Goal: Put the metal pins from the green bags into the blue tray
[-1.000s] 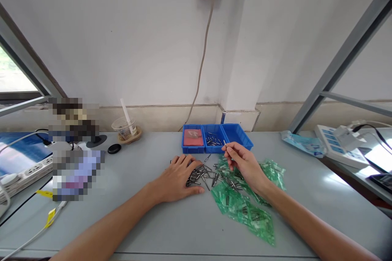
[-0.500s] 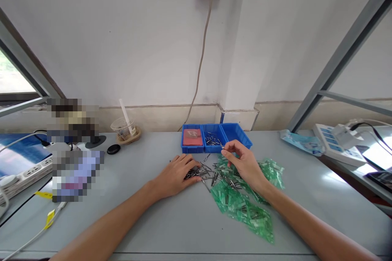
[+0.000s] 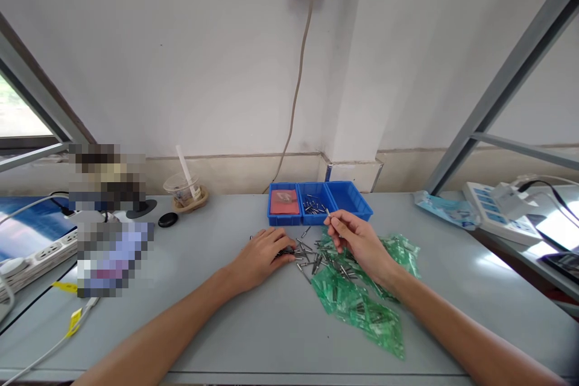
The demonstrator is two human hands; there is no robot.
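My right hand (image 3: 357, 241) is closed in a pinch, a small metal pin (image 3: 328, 212) sticking up from the fingertips just in front of the blue bins. My left hand (image 3: 262, 258) lies on the table, fingers and thumb curled round several metal pins that show between them. Loose metal pins (image 3: 305, 248) are scattered between the two hands. More of them lie on and inside a green plastic bag (image 3: 359, 310) below and beside my right hand. Similar pins (image 3: 314, 206) lie in the middle blue bin (image 3: 301, 222).
The left blue bin (image 3: 270, 215) holds a red packet (image 3: 284, 202); a third blue bin (image 3: 350, 196) adjoins on the right. A plastic cup (image 3: 183, 190) with a straw and a black disc (image 3: 167, 220) stand left. Power strips (image 3: 38, 256) lie at both table sides.
My left thumb has drawn in toward the fingers, covering more of the pins. My right hand's fingers have shifted slightly, and the pin in them now points more upright.
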